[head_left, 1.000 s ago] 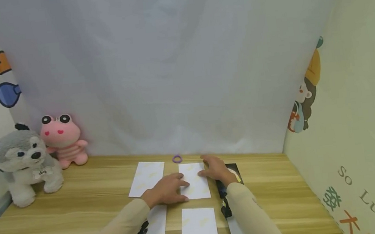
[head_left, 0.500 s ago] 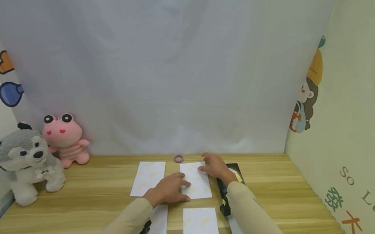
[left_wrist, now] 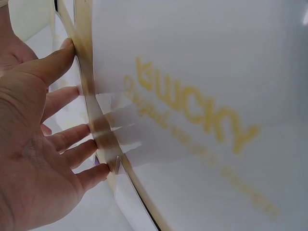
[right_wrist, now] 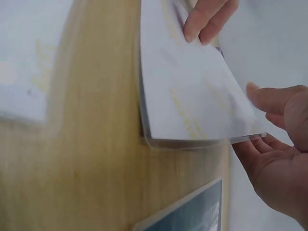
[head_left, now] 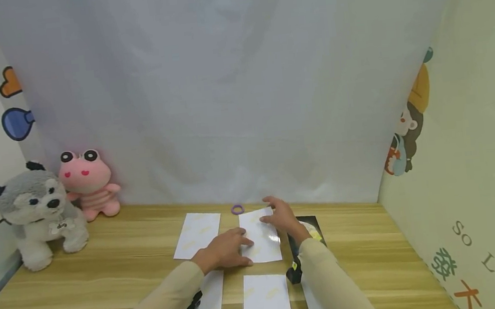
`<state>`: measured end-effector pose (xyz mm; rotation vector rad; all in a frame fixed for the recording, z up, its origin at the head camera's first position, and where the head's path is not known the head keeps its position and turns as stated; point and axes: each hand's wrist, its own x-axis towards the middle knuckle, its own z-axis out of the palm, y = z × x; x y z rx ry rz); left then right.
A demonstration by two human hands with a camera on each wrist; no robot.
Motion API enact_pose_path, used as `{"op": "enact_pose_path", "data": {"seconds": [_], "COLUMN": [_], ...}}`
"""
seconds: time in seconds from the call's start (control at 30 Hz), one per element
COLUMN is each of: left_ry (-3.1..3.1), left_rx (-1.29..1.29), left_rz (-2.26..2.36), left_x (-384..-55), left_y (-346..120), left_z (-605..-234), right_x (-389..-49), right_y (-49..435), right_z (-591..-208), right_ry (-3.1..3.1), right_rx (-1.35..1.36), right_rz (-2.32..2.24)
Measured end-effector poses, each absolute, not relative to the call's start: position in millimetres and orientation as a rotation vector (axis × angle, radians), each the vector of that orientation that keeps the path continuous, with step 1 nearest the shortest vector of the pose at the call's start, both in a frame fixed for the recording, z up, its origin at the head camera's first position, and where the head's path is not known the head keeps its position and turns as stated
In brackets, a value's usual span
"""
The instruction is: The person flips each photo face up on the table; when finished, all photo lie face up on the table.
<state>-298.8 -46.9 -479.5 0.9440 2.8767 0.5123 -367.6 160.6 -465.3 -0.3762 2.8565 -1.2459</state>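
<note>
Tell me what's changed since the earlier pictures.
The right hand has moved slightly up and away, lifting the back right corner of the far middle sheet, which now bends and shines. The left hand stays on the sheet's left side; the other sheets, purple ring and stuffed dog stayed put.

Playroom-like corner: plush dog (head_left: 36, 217), pink plush toy (head_left: 90, 186), cartoon wall decals (head_left: 17, 123), pale curtain (head_left: 224, 101).

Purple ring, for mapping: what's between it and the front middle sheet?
Head view: another white sheet, left hand and right hand at its edges, then bare tabletop.
</note>
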Motion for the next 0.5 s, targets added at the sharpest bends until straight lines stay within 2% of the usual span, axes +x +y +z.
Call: {"op": "enact_pose_path", "data": {"seconds": [0.23, 0.5], "left_ry": [2.871, 2.862], "left_rx": [0.93, 0.918], "left_rz": [0.526, 0.547], "left_x": [-296.0, -295.0], "left_y": [-46.1, -46.6], "left_z": [-477.2, -476.6], "right_x": [-366.6, -367.7], "right_y": [165.9, 170.8], "right_z": [-471.8, -475.1], "right_ry": [2.799, 2.705], "right_rx": [-0.259, -0.272], "right_rz": [-1.323, -1.457]}}
